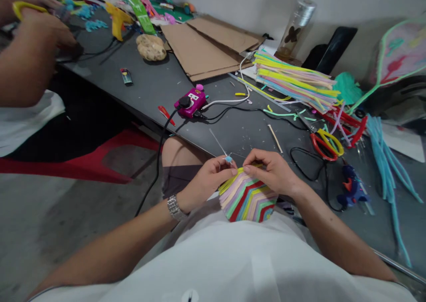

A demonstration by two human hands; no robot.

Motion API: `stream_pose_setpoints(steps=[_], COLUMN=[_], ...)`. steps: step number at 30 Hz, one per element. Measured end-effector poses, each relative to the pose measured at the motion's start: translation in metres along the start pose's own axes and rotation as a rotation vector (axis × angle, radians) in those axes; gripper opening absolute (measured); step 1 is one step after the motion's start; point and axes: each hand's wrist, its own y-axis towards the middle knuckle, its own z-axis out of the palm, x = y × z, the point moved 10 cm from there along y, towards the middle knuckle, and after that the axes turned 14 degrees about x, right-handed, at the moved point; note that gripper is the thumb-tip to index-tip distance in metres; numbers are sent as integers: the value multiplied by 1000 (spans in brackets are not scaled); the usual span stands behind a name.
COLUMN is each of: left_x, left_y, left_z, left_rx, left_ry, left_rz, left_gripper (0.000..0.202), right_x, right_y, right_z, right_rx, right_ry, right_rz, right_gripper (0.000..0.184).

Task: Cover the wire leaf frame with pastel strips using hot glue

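Observation:
Both my hands hold a small multicoloured striped piece (248,200) made of coloured strips bent into chevrons, just above my lap at the table's near edge. My left hand (208,180), with a metal watch at the wrist, pinches a thin needle-like stick with a pale blue tip (228,159) against the piece's upper left edge. My right hand (273,171) is curled over the top of the piece, fingertips pressing on its upper edge.
On the dark table (156,86) lie a stack of coloured strips (293,80), red-and-yellow scissors (328,144), a blue glue gun (353,188), a magenta power socket (190,102), cardboard sheets (206,44) and blue pipe cleaners (386,160). Another person's hands (36,31) work at the far left.

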Motion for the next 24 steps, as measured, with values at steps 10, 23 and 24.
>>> stream_pose_setpoints(steps=[10,23,24], left_x=[1,3,2], left_y=[1,-2,-2], left_z=[-1,-4,-3], left_rx=[-22,-35,-42], left_ry=[44,46,38], left_rz=[-38,-70,-76], left_gripper=[21,21,22], right_x=[-8,-29,-33], right_y=[-14,5,6], right_z=[-28,-23,-21], right_rx=[-68,-31,-16], right_ry=[-11,319,367], right_rz=[34,64,78], right_gripper=[9,20,22])
